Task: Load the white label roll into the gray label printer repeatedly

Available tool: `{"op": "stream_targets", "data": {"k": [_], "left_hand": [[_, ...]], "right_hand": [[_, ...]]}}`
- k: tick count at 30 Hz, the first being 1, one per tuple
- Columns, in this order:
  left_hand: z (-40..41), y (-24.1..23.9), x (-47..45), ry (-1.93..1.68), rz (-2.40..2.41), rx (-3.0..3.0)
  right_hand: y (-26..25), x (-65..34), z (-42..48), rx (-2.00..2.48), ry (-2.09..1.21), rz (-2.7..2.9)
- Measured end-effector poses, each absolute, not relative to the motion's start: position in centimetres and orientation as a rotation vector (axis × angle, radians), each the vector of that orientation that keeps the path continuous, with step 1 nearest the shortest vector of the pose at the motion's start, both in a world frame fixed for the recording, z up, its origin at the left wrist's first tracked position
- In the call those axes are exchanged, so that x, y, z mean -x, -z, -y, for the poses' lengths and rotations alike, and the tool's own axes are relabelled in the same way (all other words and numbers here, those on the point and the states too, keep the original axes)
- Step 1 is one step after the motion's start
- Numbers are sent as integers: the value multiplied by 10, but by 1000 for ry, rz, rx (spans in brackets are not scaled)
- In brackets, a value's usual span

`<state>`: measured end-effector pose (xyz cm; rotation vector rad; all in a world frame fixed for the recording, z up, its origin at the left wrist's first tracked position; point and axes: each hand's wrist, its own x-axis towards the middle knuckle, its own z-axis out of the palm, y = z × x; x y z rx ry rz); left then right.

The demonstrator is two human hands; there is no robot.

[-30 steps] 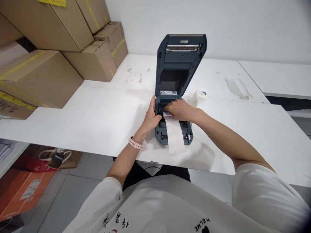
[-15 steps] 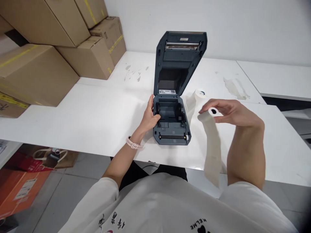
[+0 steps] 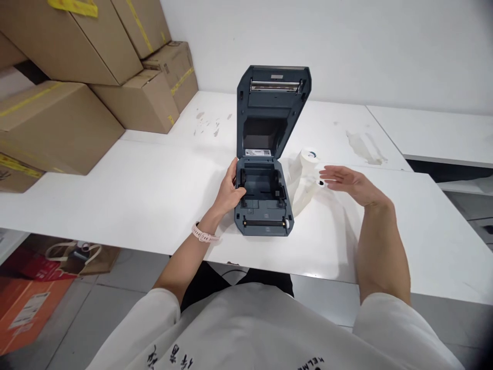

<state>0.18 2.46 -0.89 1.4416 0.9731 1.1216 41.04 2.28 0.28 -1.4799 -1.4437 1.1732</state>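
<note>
A dark grey label printer [image 3: 265, 210] stands on the white table with its lid [image 3: 271, 110] swung up. Its roll bay shows no roll inside. My left hand [image 3: 228, 192] grips the printer's left side, thumb over the rim. To the right, my right hand [image 3: 350, 185] is held with fingers stretched out and nothing in them. Just beside its fingertips lies a small paper roll [image 3: 321, 183], its loose strip trailing toward the printer. Behind that roll, a larger white label roll [image 3: 308, 156] sits near the printer's right side, with paper hanging off it.
Cardboard boxes [image 3: 108, 103] are stacked at the table's left rear, against the white wall. An orange box [image 3: 31, 313] and a paper bag [image 3: 80, 254] are on the floor at lower left. The table's front edge runs close to my body.
My right hand has let go of the small paper roll, which now lies on the table with its strip. The fingers have straightened. My left hand keeps its grip on the printer.
</note>
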Motion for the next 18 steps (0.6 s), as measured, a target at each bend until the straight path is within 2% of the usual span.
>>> {"op": "stream_targets", "data": {"k": [3, 8, 11, 15, 18], "left_hand": [[-26, 10, -1, -1110, -969, -1426], [-27, 10, 1, -1097, -944, -1409], [-28, 12, 1, -1096, -931, -1409], [-29, 14, 2, -1088, -935, -1430], [-30, 16, 3, -1097, -917, -1452]], "right_hand": [[-4, -410, -53, 1460, -1070, 1386], [2, -373, -103, 1468, -1196, 1432], [-4, -355, -110, 1464, -1136, 1362], [-35, -338, -93, 1252, -1114, 1332], [-76, -315, -73, 1165, -1152, 1542]]}}
